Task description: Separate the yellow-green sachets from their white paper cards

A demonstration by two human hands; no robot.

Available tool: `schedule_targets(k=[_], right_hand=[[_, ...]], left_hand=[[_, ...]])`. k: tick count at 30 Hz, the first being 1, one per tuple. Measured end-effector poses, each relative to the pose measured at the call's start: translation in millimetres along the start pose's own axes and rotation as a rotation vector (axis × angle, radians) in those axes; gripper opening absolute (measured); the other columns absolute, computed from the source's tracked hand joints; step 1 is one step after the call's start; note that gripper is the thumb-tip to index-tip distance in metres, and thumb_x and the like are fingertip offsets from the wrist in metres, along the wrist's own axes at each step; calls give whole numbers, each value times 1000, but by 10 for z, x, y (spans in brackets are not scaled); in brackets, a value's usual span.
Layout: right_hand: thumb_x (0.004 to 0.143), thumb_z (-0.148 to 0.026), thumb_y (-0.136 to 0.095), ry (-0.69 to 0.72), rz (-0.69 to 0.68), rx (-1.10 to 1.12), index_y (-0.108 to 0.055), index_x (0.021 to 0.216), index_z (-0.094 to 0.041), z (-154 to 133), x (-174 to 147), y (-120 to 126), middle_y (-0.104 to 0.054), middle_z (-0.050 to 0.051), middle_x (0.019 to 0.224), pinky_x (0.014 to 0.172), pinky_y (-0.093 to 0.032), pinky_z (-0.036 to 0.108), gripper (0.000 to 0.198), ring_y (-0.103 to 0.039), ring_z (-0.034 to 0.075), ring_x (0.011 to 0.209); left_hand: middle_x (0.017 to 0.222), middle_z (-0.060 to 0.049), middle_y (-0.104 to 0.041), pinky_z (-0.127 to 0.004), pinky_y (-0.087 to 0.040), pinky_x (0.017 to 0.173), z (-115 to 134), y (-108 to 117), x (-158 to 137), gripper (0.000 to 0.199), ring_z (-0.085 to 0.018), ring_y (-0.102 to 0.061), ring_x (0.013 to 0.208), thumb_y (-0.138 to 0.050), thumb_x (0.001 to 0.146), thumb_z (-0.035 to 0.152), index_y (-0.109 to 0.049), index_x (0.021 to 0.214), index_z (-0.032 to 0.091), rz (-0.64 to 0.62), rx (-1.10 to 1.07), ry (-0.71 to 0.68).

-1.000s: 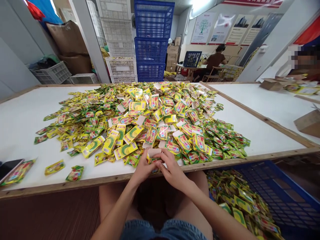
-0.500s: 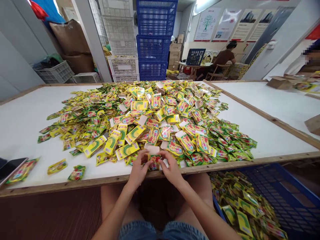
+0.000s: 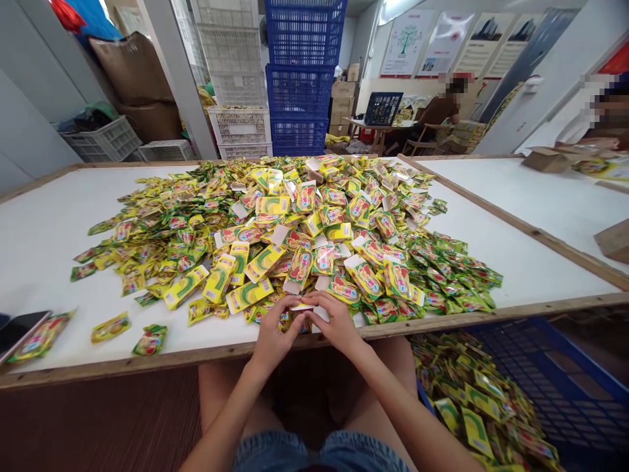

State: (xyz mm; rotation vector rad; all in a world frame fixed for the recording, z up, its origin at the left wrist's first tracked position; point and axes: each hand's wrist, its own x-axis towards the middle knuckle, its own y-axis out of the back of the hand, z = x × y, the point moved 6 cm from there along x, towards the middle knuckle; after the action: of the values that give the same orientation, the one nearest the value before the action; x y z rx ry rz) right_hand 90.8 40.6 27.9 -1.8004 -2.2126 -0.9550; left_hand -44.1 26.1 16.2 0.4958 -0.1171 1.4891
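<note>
At the table's front edge, my left hand and my right hand hold a small candy box between them. Fingertips of both hands meet over its top flap, and the thumbs come together on the near side. Most of the box is hidden by the fingers; a thin white and yellow strip shows. Just beyond lie printed yellow, green and red boxes, some with white flaps up. Green foil packets are heaped to the right, and yellow and green packets to the left.
Wooden strips edge the white table. A phone-like device and a few loose packets lie front left. By my right leg, a blue crate holds many filled-looking boxes. Stacked crates and a seated person are behind.
The box's raised white flap has come down, and my fingers have closed together over its top. The thumbs have drawn nearer each other. The view has shifted slightly.
</note>
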Motion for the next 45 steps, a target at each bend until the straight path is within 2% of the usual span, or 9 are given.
schedule_targets(k=[10, 19, 23, 27, 29, 35, 38, 42, 45], right_hand=[[84, -32, -50, -116, 76, -76, -60, 89, -19, 32, 31, 46, -64, 3, 79, 65, -46, 26, 17, -58, 14, 68], [86, -21, -43, -53, 99, -84, -62, 93, -23, -22, -199, -91, -63, 5, 88, 76, -46, 32, 20, -58, 19, 87], [86, -20, -38, -56, 230, -356, -60, 95, -23, -259, -434, 644, -61, 6, 96, 82, -43, 35, 23, -55, 20, 94], [84, -32, -41, -295, 472, -1016, -63, 91, -21, -323, -797, 1847, -59, 10, 83, 74, -40, 42, 25, -54, 26, 80], [83, -41, -43, -379, 520, -1170, -62, 92, -18, -237, -864, 2148, -59, 12, 82, 70, -40, 41, 31, -53, 27, 77], [76, -51, -52, -391, 452, -1024, -45, 117, -9, 394, -493, 1716, -59, 17, 97, 73, -40, 37, 60, -54, 27, 86], [77, -41, -51, -455, 477, -1027, -45, 116, -9, 598, -375, 1578, -60, 15, 92, 71, -39, 38, 51, -54, 28, 84], [82, -31, -45, -346, 605, -956, -55, 107, -12, 442, -395, 1610, -59, 13, 91, 77, -38, 41, 33, -53, 26, 86], [84, -25, -44, -175, 746, -818, -56, 112, -18, 51, -485, 1443, -56, 12, 103, 87, -37, 43, 32, -51, 25, 97]], left_hand=[[88, -5, -65, -29, -47, 77, 11, 7, 97, 15, -17, -60, 83, -54, 81, 28, -62, 89, 19, 53, -28, 107], [97, -6, -65, -38, -42, 89, -69, 113, -54, 14, -22, -58, 96, -59, 77, 23, -68, 88, 23, 53, 21, -39], [108, -8, -60, -34, -46, 83, -111, 192, -106, 31, -19, -59, 94, -55, 80, 23, -57, 111, 23, 102, -27, 28], [96, -6, -62, -32, -44, 85, -109, 188, -78, 15, -20, -56, 96, -52, 82, 24, -64, 91, 20, 147, 26, 38], [94, -6, -62, -32, -43, 85, -92, 137, -49, 14, -20, -56, 96, -53, 81, 25, -64, 88, 20, 139, 47, 33], [93, -6, -63, -34, -43, 86, -72, 188, -118, 14, -21, -56, 95, -55, 80, 27, -65, 87, 20, 215, 28, 54], [93, -6, -63, -35, -42, 88, -107, 301, -226, 16, -21, -57, 94, -55, 79, 29, -64, 89, 20, 239, 12, 107], [94, -6, -64, -34, -44, 86, -122, 283, -298, 18, -21, -59, 91, -57, 79, 31, -64, 90, 19, 235, -41, 216], [95, -8, -65, -35, -46, 84, -53, 9, -242, 24, -21, -61, 88, -58, 78, 34, -63, 95, 18, 144, -256, 299]])
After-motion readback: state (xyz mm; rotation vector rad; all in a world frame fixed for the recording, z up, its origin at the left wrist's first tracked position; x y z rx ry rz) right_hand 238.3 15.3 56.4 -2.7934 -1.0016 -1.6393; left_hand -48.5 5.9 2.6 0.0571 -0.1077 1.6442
